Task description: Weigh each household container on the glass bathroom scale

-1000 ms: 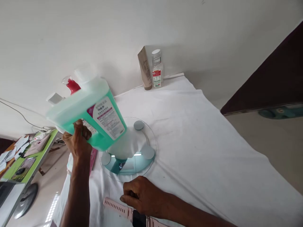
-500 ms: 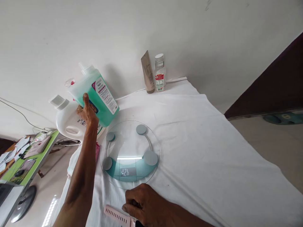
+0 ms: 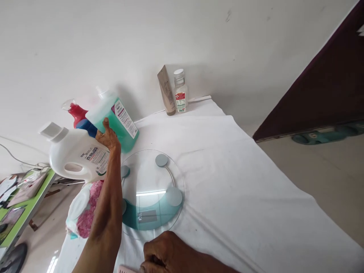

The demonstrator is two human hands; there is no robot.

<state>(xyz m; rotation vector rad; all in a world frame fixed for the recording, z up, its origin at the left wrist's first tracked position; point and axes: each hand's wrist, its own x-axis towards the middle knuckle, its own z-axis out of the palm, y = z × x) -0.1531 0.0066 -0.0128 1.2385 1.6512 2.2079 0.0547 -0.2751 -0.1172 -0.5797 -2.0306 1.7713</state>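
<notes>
My left hand (image 3: pixel 109 135) is closed on a translucent bottle of green liquid (image 3: pixel 126 131) with a pump-style top, its thumb on the bottle's side. The other fingers are mostly hidden. The bottle leans at the back left, just behind a round glass bathroom scale (image 3: pixel 142 167). Nothing stands on the scale, and its display is nearly blank. My right hand (image 3: pixel 167 252) is curled into a fist on the cloth at the scale's near edge. Beside its thumb lies part of a pink watch strap (image 3: pixel 126 269).
A white laundry detergent jug (image 3: pixel 71 151) and a red-and-blue bottle (image 3: pixel 78 113) crowd the left. A pink-and-white wipes pack (image 3: pixel 85 208) sits by my left forearm. A brown tube (image 3: pixel 166 91) and a clear jar (image 3: pixel 180 93) stand by the wall.
The view has swung, showing more of the jug, the red-and-blue bottle and the wipes pack. The scale's lit digits have mostly vanished. Both hands keep much the same pose.
</notes>
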